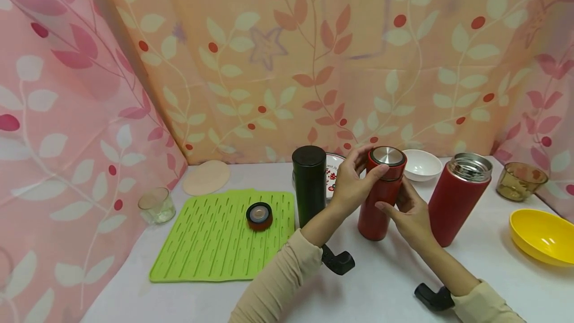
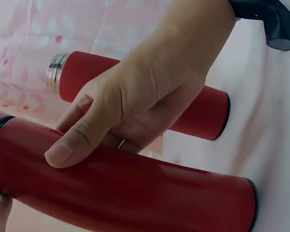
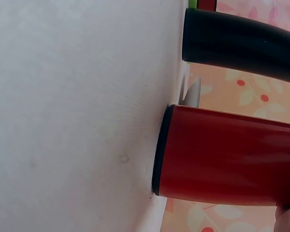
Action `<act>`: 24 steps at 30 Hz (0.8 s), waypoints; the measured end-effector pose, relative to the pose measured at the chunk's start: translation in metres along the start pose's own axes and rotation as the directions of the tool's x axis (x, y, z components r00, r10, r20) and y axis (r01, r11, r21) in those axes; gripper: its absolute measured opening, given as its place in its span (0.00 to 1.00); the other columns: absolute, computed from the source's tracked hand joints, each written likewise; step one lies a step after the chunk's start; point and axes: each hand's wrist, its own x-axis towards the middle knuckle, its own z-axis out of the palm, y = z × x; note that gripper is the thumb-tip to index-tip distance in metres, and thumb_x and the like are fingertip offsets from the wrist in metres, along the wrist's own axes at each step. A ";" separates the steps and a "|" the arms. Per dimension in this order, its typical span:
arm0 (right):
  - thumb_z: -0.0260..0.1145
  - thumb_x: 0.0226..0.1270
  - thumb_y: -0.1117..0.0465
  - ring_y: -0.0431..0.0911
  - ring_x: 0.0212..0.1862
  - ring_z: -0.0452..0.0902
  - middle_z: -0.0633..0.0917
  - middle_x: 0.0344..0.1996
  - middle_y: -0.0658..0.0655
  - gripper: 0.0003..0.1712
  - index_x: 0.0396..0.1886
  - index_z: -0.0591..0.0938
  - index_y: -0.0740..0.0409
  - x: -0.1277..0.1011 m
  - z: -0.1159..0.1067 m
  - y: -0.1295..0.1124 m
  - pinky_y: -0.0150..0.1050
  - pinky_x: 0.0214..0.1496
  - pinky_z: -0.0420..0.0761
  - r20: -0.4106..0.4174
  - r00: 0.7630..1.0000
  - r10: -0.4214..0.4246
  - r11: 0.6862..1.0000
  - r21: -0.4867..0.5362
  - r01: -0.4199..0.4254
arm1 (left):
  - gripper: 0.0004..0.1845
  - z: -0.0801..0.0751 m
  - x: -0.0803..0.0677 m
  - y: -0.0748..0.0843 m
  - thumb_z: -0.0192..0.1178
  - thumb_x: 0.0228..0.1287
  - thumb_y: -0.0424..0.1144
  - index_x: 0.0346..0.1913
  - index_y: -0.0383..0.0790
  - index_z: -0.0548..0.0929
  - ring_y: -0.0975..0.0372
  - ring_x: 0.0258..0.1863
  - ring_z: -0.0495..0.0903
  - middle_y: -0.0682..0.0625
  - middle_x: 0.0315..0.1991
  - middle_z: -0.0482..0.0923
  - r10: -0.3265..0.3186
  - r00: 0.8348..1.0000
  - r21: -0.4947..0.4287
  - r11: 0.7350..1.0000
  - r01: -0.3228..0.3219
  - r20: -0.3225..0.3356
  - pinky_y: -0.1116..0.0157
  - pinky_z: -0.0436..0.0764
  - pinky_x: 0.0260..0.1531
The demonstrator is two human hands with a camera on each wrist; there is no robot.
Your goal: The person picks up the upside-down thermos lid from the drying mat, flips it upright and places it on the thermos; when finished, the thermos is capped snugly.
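Gripping the steel-topped lid (image 1: pixel 387 156) of a red flask (image 1: pixel 381 203) with the left hand (image 1: pixel 354 181), fingers and thumb curled round its rim from the left. Clasping the flask's body lower down with the right hand (image 1: pixel 410 216), thumb laid across the front and fingers wrapped behind. Probably held that way to keep the body from spinning under the lid. Standing the flask upright, base flat on the desk (image 1: pixel 385 283), right of centre and in front of the person.

Tight on both sides: a black flask (image 1: pixel 309 183) just beside it to the left, touching or nearly touching the left wrist, and a second red flask (image 1: pixel 457 203), open-topped, near on the right. Behind, a patterned plate (image 1: pixel 334 168) and a white bowl (image 1: pixel 421 163). Farther right, a brown glass cup (image 1: pixel 520 181) and a yellow bowl (image 1: pixel 542 236) at the desk's edge. Well to the left, a green mat (image 1: pixel 215 233) carrying a loose lid (image 1: pixel 259 215). Open desk only towards the person, between the forearms.
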 end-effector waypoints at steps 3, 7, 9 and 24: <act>0.67 0.55 0.69 0.24 0.55 0.69 0.72 0.62 0.47 0.49 0.71 0.54 0.41 0.000 0.000 0.000 0.16 0.53 0.69 0.002 1.000 -0.001 1.000 -0.009 0.001 | 0.25 0.000 0.000 -0.001 0.62 0.58 0.34 0.59 0.36 0.71 0.68 0.54 0.73 0.46 0.55 0.73 0.021 1.000 0.023 1.000 -0.021 0.002 0.75 0.69 0.57; 0.67 0.55 0.69 0.24 0.55 0.68 0.70 0.64 0.51 0.49 0.71 0.53 0.41 0.000 -0.001 0.001 0.16 0.53 0.69 0.000 1.000 -0.002 1.000 -0.014 0.002 | 0.31 0.005 0.001 0.002 0.70 0.49 0.40 0.58 0.42 0.73 0.72 0.48 0.72 0.54 0.52 0.72 -0.032 0.997 0.112 0.993 0.040 -0.065 0.76 0.74 0.50; 0.67 0.54 0.69 0.24 0.55 0.68 0.69 0.64 0.52 0.49 0.71 0.54 0.40 0.000 -0.001 0.001 0.16 0.53 0.69 -0.003 1.000 -0.001 1.000 -0.013 0.000 | 0.33 0.007 0.000 0.003 0.73 0.45 0.41 0.57 0.43 0.74 0.74 0.46 0.72 0.55 0.50 0.71 -0.047 0.995 0.145 0.988 0.060 -0.092 0.76 0.76 0.47; 0.67 0.56 0.67 0.25 0.56 0.68 0.69 0.64 0.53 0.48 0.71 0.54 0.39 0.000 -0.001 0.000 0.17 0.53 0.69 -0.001 1.000 0.026 0.999 -0.019 -0.026 | 0.38 0.010 -0.002 0.000 0.73 0.45 0.42 0.61 0.43 0.68 0.71 0.51 0.73 0.52 0.54 0.72 -0.026 0.995 0.161 0.986 0.041 -0.093 0.76 0.73 0.52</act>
